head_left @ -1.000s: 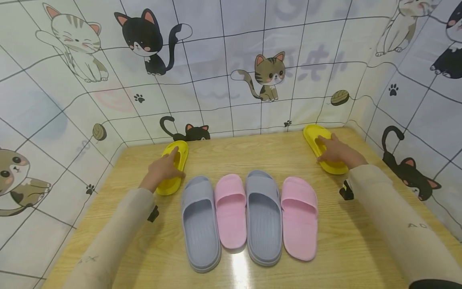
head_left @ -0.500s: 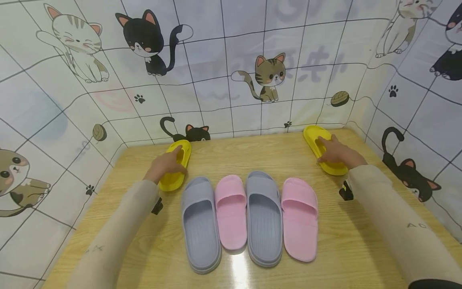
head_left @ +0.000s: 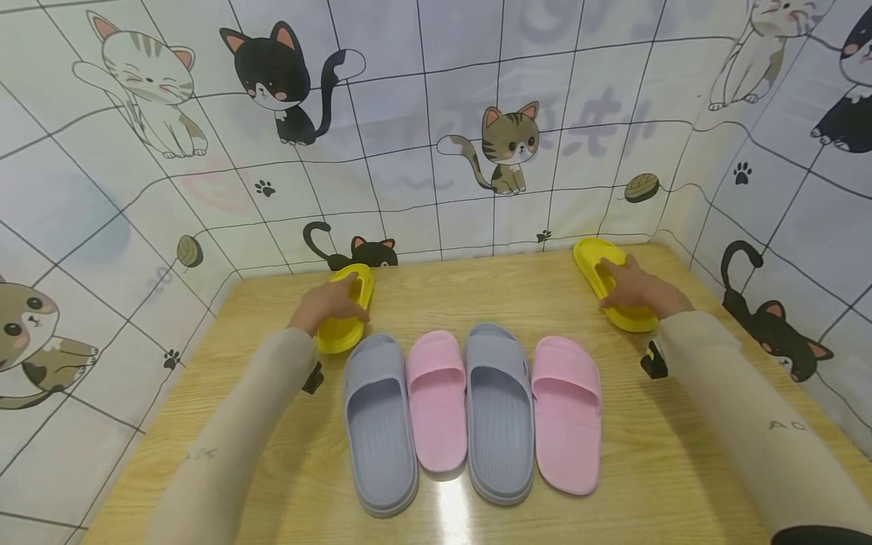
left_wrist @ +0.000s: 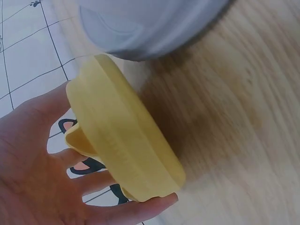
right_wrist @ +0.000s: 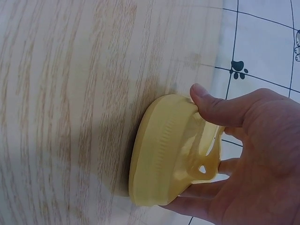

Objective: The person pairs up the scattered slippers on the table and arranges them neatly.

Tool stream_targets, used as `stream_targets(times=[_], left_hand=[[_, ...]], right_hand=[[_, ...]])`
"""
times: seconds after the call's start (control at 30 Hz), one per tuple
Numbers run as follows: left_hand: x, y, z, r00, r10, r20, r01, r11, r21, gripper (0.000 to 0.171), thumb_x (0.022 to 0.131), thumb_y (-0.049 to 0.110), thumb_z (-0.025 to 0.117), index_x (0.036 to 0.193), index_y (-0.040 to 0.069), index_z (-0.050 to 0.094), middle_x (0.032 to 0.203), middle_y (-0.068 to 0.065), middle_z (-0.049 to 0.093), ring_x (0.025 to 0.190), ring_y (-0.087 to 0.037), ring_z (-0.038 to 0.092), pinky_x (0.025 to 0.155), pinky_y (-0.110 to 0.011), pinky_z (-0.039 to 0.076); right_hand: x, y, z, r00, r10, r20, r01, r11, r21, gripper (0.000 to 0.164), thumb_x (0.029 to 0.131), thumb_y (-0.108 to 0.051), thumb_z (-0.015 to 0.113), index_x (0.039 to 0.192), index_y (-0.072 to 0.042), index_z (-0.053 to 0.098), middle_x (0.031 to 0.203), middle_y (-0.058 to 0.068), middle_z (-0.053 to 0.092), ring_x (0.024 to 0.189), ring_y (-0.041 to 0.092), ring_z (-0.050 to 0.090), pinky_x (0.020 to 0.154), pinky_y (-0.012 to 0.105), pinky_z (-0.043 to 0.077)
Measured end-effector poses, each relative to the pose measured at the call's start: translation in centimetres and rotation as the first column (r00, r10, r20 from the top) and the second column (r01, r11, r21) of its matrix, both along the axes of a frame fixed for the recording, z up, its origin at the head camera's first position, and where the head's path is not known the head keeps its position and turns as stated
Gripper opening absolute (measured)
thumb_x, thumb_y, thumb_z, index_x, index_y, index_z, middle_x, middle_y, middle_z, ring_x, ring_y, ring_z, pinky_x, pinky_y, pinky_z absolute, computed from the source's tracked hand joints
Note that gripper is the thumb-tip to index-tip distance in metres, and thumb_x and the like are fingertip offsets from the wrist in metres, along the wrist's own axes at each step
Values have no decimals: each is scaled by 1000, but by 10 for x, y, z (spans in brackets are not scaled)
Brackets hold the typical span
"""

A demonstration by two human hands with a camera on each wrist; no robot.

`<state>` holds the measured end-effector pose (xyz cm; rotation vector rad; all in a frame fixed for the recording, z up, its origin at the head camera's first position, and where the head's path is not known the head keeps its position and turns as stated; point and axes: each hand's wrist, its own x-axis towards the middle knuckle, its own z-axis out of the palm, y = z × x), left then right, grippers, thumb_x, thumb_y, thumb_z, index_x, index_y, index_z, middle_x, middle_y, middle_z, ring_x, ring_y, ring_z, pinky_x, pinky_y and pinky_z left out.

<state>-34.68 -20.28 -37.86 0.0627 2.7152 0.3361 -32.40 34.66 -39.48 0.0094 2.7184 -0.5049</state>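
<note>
My left hand [head_left: 331, 301] grips a small yellow slipper [head_left: 340, 334] at the back left of the table, thumb on its right edge and fingers across to the far side. In the left wrist view, that slipper's side wall [left_wrist: 124, 133] sits between thumb and fingers, close over the wood. At the back right, my right hand [head_left: 633, 286] holds the matching yellow slipper [head_left: 599, 253] by its edges. The right wrist view shows its sole edge [right_wrist: 159, 154] low against the tabletop, thumb on one side, fingers on the other.
Two grey slippers [head_left: 380, 439] and two pink slippers [head_left: 437, 424] alternate in a row at the centre, toes toward the back wall. The left grey one stands just in front of the left yellow slipper. Cat-printed walls [head_left: 409, 174] enclose the wooden table [head_left: 647, 454].
My left hand has carried its yellow slipper rightward, toward the left grey slipper's toe. The right hand and its slipper have stayed in place.
</note>
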Motion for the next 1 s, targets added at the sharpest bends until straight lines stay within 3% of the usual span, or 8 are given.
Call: stream_targets(times=[0.3, 0.53, 0.73, 1.0], left_hand=[[-5, 13, 5, 1000, -6, 16, 6, 1000, -7, 103, 88, 51, 69, 168, 22, 11, 171, -22, 21, 152, -51, 27, 122, -67, 28], [-6, 21, 4, 1000, 17, 19, -17, 1000, 8, 103, 87, 50, 70, 168, 25, 12, 171, -22, 21, 151, -49, 30, 121, -66, 31], [-9, 27, 2, 1000, -7, -2, 7, 1000, -1, 102, 87, 50, 69, 168, 24, 13, 170, -22, 24, 150, -47, 34, 121, -63, 33], [-13, 40, 10, 998, 7, 57, -6, 1000, -15, 102, 88, 49, 69, 168, 24, 11, 171, -20, 22, 150, -45, 32, 123, -60, 32]], right_hand=[[2, 0, 2, 1000, -12, 1, 12, 1000, -8, 98, 98, -29, 66, 165, -8, -1, 160, 41, -23, 140, 77, 5, 110, 85, 14], [5, 0, 2, 1000, 2, -15, -2, 1000, 12, 98, 97, -30, 67, 165, -7, 0, 160, 42, -21, 139, 78, 7, 109, 85, 18], [3, 1, 0, 1000, 5, -17, -5, 1000, 13, 98, 97, -30, 67, 165, -7, 0, 160, 42, -21, 138, 77, 9, 110, 85, 19], [5, -1, 2, 1000, 5, -14, -5, 1000, -1, 96, 98, -28, 66, 165, -6, -1, 160, 42, -22, 138, 78, 8, 110, 85, 18]])
